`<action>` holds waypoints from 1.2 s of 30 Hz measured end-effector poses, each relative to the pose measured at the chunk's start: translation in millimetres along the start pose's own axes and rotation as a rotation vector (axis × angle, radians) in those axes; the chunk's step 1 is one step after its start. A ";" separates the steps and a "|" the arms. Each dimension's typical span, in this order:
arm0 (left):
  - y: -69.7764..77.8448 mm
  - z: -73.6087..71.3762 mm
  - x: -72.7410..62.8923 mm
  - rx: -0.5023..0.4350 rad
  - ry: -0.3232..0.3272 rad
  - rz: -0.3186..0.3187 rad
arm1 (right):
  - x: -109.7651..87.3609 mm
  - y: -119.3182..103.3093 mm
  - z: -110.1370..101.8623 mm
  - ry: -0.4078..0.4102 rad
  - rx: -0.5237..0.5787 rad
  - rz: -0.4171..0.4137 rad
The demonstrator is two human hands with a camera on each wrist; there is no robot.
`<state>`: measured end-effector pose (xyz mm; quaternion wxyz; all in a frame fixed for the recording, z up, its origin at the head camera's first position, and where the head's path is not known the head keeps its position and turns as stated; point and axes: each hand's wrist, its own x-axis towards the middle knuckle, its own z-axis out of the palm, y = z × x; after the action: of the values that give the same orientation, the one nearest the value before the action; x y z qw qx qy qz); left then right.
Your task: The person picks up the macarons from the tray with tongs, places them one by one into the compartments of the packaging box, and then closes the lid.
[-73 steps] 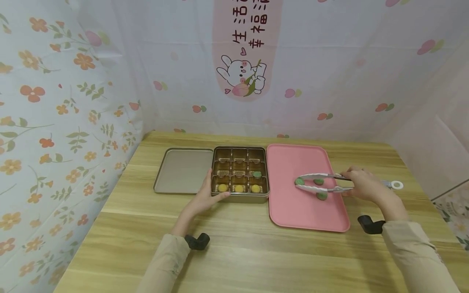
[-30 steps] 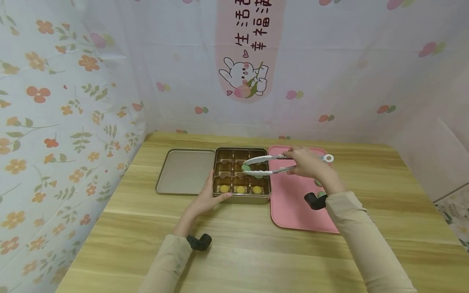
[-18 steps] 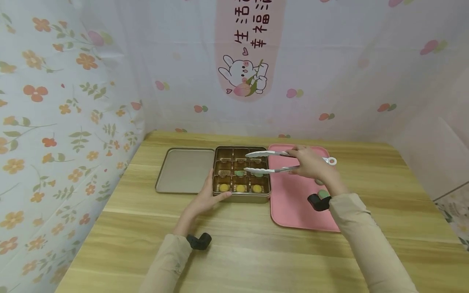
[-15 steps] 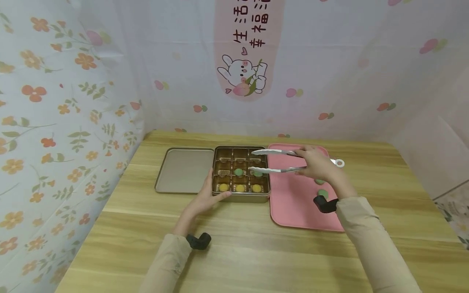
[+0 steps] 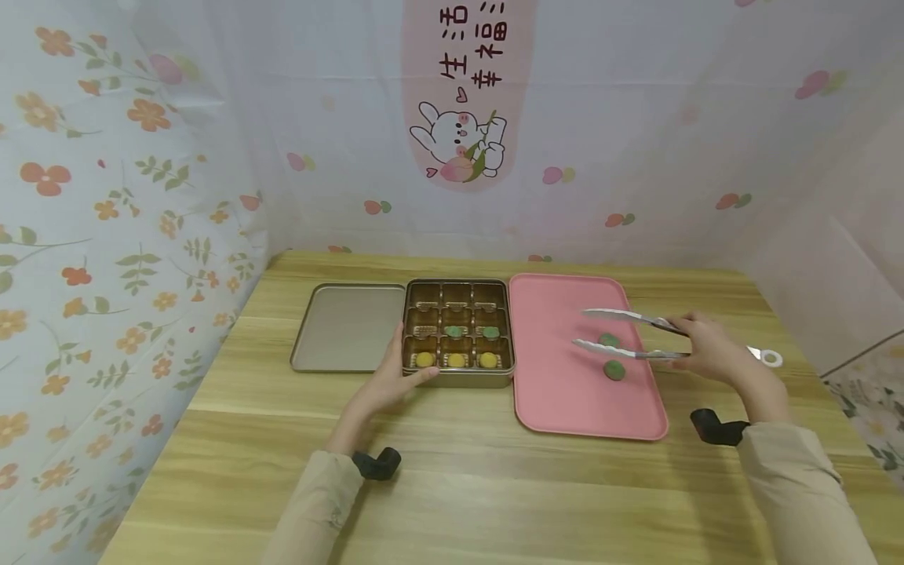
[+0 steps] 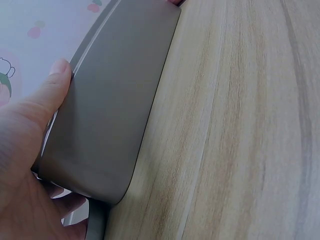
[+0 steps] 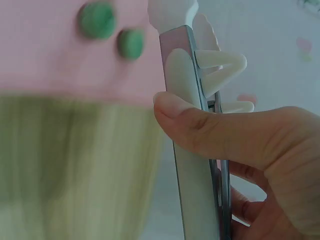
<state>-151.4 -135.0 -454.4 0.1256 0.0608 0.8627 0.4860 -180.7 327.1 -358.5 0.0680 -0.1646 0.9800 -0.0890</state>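
My left hand [image 5: 387,382] holds the near left corner of a bronze-coloured tin box [image 5: 459,380], thumb along its front rim and fingers at its left side. The box has a three-by-three compartment insert. Three yellow balls [image 5: 456,360] sit in its front row, and two green balls [image 5: 490,333] in the middle row, centre and right. My right hand [image 5: 716,353] grips white-tipped metal tongs [image 5: 639,355] with their arms spread over the pink tray [image 5: 558,400]. Two more green balls [image 5: 614,369] lie on the tray, near the lower arm of the tongs; nothing is between the tips.
A flat metal lid [image 5: 346,326] lies left of the box, and the tray lies along its right side. All rest on a wooden table [image 5: 459,486]. A patterned cloth [image 5: 600,118] hangs behind the table and at its left.
The tongs picked a green ball off the tray and let it go in the middle compartment. My right hand then moved back right with the tongs spread. My left hand stays at the box.
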 end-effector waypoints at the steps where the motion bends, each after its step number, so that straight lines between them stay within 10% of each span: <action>1: -0.3 -0.2 0.0 0.002 0.001 0.002 | -3.4 5.6 1.2 -0.008 -0.011 0.006; 15: 2.6 -1.1 0.7 -0.007 -0.009 0.001 | -19.8 40.3 4.0 -0.048 -0.078 0.043; 36: -0.4 -0.5 0.2 -0.018 0.003 -0.006 | -16.2 33.2 5.1 0.057 -0.102 -0.037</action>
<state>-151.7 -135.6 -454.5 0.1266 0.0565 0.8586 0.4936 -175.0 362.6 -368.3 0.0299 -0.1834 0.9815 -0.0450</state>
